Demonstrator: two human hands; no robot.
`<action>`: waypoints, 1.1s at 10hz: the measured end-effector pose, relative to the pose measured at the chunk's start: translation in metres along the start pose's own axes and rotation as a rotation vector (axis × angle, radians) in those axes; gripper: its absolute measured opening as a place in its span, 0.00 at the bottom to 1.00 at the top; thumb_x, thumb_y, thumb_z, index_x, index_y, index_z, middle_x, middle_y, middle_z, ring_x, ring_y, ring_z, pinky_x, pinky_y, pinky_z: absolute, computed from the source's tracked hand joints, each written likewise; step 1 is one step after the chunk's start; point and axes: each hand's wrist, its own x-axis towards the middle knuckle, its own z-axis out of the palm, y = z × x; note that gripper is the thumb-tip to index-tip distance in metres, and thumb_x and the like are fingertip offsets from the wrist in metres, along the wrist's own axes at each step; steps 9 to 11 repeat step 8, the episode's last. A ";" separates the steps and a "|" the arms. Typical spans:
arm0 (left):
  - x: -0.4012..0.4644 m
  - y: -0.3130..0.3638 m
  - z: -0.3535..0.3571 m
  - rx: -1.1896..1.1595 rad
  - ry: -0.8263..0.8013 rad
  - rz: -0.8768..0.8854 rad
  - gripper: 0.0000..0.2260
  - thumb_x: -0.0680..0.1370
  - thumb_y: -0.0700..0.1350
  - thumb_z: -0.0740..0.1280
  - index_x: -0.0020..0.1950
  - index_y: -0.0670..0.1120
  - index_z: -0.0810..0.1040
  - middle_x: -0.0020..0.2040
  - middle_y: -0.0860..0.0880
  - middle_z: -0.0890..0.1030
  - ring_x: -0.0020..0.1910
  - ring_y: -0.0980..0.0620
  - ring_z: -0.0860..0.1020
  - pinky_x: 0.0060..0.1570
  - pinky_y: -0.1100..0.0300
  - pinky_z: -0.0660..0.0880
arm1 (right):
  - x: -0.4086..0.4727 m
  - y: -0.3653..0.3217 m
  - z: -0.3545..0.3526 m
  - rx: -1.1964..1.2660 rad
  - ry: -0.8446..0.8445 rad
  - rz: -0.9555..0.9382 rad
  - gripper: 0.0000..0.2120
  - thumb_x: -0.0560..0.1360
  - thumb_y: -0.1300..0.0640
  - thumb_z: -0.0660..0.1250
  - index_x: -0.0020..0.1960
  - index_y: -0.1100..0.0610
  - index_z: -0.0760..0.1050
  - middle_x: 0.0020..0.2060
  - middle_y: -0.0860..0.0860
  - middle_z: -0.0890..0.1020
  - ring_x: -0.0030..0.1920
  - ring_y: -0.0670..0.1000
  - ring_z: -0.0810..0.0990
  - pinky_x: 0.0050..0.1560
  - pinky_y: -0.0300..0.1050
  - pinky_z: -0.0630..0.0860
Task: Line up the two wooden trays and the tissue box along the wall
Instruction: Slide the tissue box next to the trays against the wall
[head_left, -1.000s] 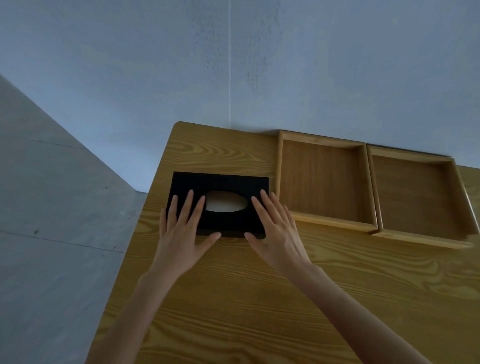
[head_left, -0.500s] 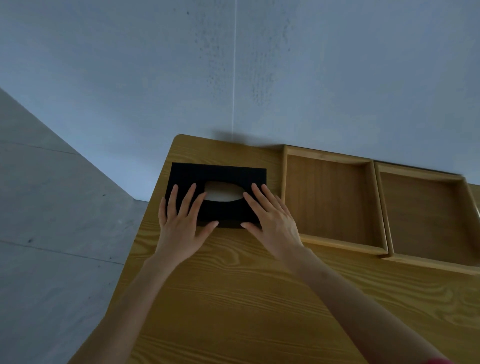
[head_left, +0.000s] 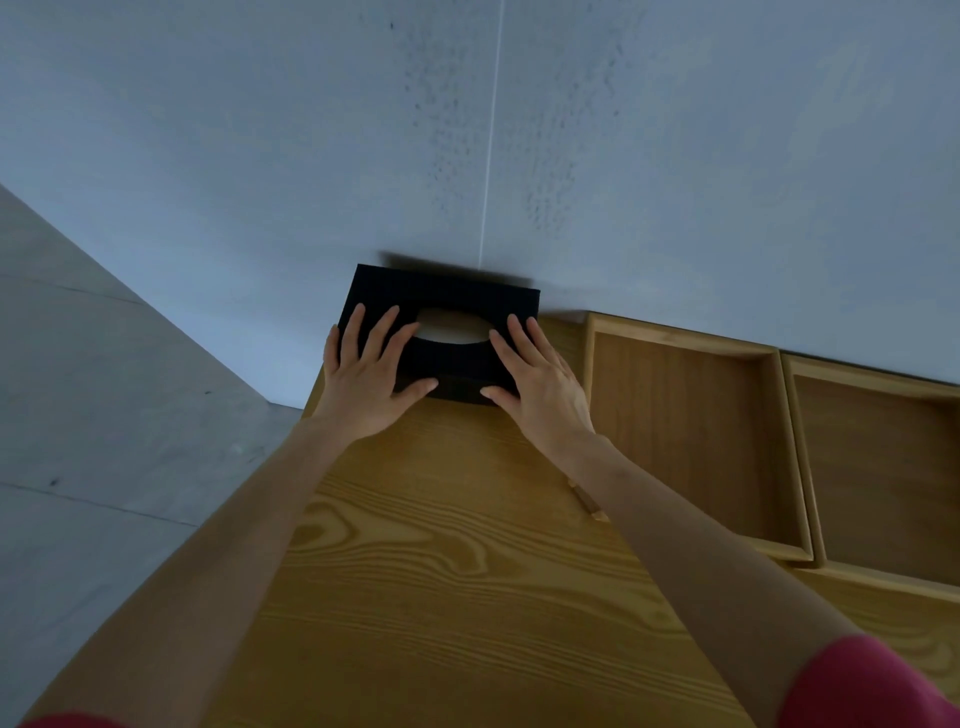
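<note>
The black tissue box (head_left: 447, 296) with an oval opening sits at the table's far left corner, its back edge against the wall. My left hand (head_left: 366, 376) lies flat on its left end, thumb on the near side. My right hand (head_left: 540, 376) presses its right end the same way. To the right of the box, the first wooden tray (head_left: 685, 431) stands along the wall with a small gap between them. The second wooden tray (head_left: 883, 467) touches the first one's right side and runs out of view.
The wooden table (head_left: 441, 571) ends at its left edge just beside the box, with grey floor (head_left: 104, 415) below. The pale wall (head_left: 519, 130) rises right behind the objects. Pink sleeves show at the bottom corners.
Both hands have pushed the tissue box away from me, from mid-table up to the wall. The trays have kept their places.
</note>
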 end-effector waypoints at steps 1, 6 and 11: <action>0.013 -0.003 -0.001 0.012 0.015 0.013 0.31 0.75 0.60 0.57 0.74 0.52 0.50 0.77 0.48 0.48 0.75 0.43 0.40 0.72 0.43 0.39 | 0.011 0.003 -0.001 -0.011 0.018 0.001 0.30 0.77 0.50 0.61 0.74 0.54 0.53 0.76 0.53 0.51 0.76 0.53 0.47 0.75 0.49 0.52; 0.009 0.011 -0.021 0.065 -0.107 0.037 0.34 0.75 0.61 0.57 0.74 0.54 0.42 0.77 0.47 0.42 0.74 0.42 0.36 0.71 0.41 0.36 | 0.002 0.003 -0.011 -0.021 -0.024 0.040 0.33 0.76 0.50 0.62 0.75 0.53 0.49 0.77 0.52 0.50 0.76 0.53 0.46 0.75 0.54 0.46; -0.012 0.048 -0.052 0.047 -0.013 0.071 0.32 0.75 0.60 0.58 0.74 0.53 0.50 0.77 0.46 0.49 0.75 0.43 0.43 0.73 0.43 0.40 | -0.029 0.007 -0.045 -0.040 -0.007 0.097 0.33 0.76 0.50 0.63 0.74 0.52 0.50 0.77 0.52 0.51 0.76 0.54 0.44 0.75 0.57 0.44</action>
